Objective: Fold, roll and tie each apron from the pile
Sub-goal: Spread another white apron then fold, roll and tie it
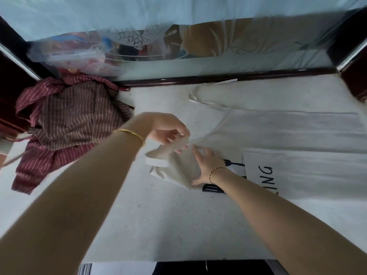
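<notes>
— So, where is the white apron (278,132) lying?

— It is lying spread on the pale tabletop (158,219), reaching from the middle out to the right edge, with black lettering (266,177) showing near its front side.

— And what are the hands doing?

— The left hand (168,132) is pinching the apron's folded left end, lifting a flap of cloth just above the rest. The right hand (206,165) is lying flat beside it, fingers spread, pressing the fold down. A white strap (214,128) is curving away from the left hand towards the apron's far side.

— Anything else?

— A heap of maroon striped aprons (67,124) is sitting well to the left of the white apron, against the glass panel (198,46) at the back.
</notes>
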{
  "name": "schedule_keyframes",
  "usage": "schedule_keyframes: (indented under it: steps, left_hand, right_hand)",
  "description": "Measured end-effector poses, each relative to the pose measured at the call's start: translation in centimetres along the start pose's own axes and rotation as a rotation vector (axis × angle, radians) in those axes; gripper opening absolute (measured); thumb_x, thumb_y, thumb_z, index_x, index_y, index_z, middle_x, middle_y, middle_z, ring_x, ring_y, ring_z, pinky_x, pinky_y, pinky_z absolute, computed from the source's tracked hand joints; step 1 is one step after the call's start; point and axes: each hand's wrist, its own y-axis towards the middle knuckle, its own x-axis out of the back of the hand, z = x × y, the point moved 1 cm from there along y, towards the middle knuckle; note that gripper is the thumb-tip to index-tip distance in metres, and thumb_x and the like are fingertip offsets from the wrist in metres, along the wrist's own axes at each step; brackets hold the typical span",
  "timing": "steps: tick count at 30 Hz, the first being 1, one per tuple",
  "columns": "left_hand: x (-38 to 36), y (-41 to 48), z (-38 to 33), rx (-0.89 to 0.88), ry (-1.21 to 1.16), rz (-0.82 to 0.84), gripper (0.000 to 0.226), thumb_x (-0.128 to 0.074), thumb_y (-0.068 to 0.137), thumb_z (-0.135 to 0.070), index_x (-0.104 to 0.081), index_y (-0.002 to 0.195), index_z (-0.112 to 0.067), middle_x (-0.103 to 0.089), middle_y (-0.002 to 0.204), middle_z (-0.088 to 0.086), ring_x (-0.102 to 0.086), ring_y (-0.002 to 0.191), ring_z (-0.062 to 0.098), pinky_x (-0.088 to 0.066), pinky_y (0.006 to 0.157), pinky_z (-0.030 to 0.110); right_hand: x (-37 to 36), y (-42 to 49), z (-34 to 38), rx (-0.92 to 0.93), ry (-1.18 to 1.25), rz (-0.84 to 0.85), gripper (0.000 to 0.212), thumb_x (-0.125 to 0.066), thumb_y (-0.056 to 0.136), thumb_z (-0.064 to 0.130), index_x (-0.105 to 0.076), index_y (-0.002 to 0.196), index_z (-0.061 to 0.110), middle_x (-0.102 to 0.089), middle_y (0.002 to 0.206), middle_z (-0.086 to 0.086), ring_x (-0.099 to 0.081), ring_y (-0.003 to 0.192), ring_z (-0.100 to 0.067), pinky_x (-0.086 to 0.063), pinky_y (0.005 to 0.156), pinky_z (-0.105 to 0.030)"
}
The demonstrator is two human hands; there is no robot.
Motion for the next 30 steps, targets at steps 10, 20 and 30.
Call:
schedule_keyframes:
  steps: [10, 20, 30]
  left_hand:
    - [-4.0, 6.4, 3.5, -0.083, 0.503, -0.308, 0.025, -0.044, 0.096, 0.002, -0.056, 0.118, -0.002, -0.066, 0.103, 0.014, -0.065, 0.086, 0.024, -0.056, 0.068, 0.03]
    - [-0.5, 4.5, 6.2, -0.111, 0.732, -0.694, 0.032, -0.067, 0.082, -0.014, -0.053, 0.109, -0.004, -0.057, 0.114, 0.015, -0.056, 0.101, 0.03, -0.046, 0.079, 0.032]
    - [0.5, 3.3, 11.1, 0.221, 0.386, -0.552, 0.033, -0.047, 0.097, -0.007, -0.047, 0.13, -0.001, -0.062, 0.09, 0.019, -0.065, 0.076, 0.029, -0.058, 0.066, 0.036]
  right_hand:
    - [0.2, -3.1, -3.8, -0.075, 0.757, -0.191, 0.028, -0.041, 0.09, 0.0, -0.05, 0.065, 0.009, -0.053, 0.072, -0.007, -0.05, 0.071, -0.025, -0.041, 0.066, -0.033]
    - [1.5, -2.5, -1.7, -0.09, 0.794, -0.01, 0.053, -0.063, 0.084, 0.013, -0.043, 0.132, 0.008, -0.061, 0.104, -0.009, -0.059, 0.089, -0.021, -0.048, 0.08, -0.032]
    - [3.1, -0.5, -1.0, -0.099, 0.662, -0.191, 0.039, -0.043, 0.094, 0.005, -0.044, 0.133, 0.012, -0.055, 0.126, -0.01, -0.059, 0.079, -0.021, -0.05, 0.072, -0.03]
